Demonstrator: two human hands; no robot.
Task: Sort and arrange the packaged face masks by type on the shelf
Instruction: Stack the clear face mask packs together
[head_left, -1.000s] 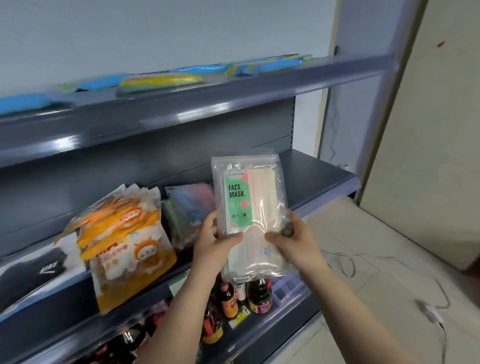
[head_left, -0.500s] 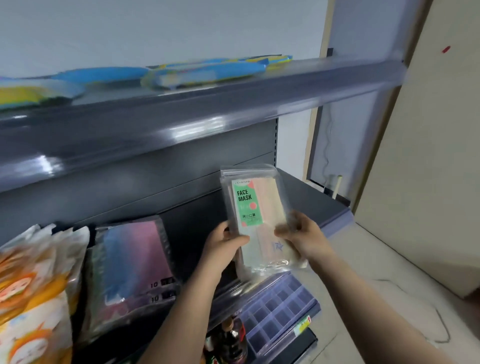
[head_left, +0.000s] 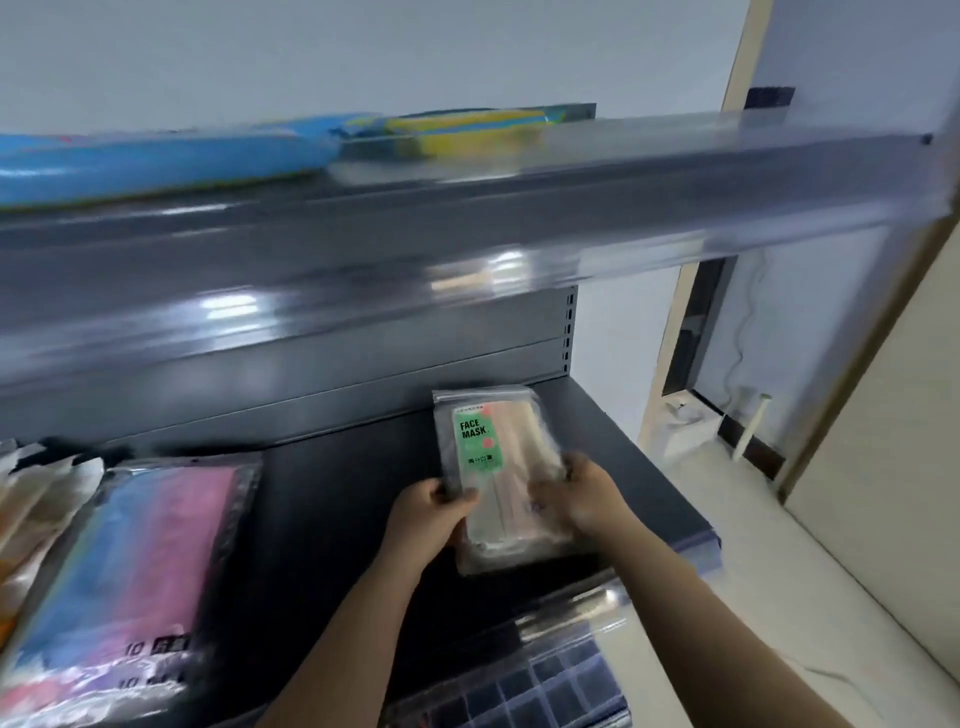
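A clear pack of pale face masks with a green "FACE MASK" label (head_left: 493, 452) lies low over the right part of the dark middle shelf (head_left: 337, 499). My left hand (head_left: 431, 514) grips its lower left edge, thumb on top. My right hand (head_left: 587, 493) holds its lower right edge. A stack of pink-and-blue gradient mask packs (head_left: 150, 566) lies on the same shelf at the left. Orange and white packs (head_left: 21, 499) show at the far left edge. Whether the held pack touches the shelf is unclear.
The upper shelf (head_left: 467, 218) juts out overhead, carrying blue packs (head_left: 156, 161) and a yellow-blue pack (head_left: 467, 124). Below the front rail is a clear divided tray (head_left: 545, 680). A beige door panel (head_left: 883, 467) and tiled floor lie to the right.
Both hands carried the green-label pack rightwards and down onto the right part of the middle shelf. My view swung right, so the orange packs slid nearly out of the frame.
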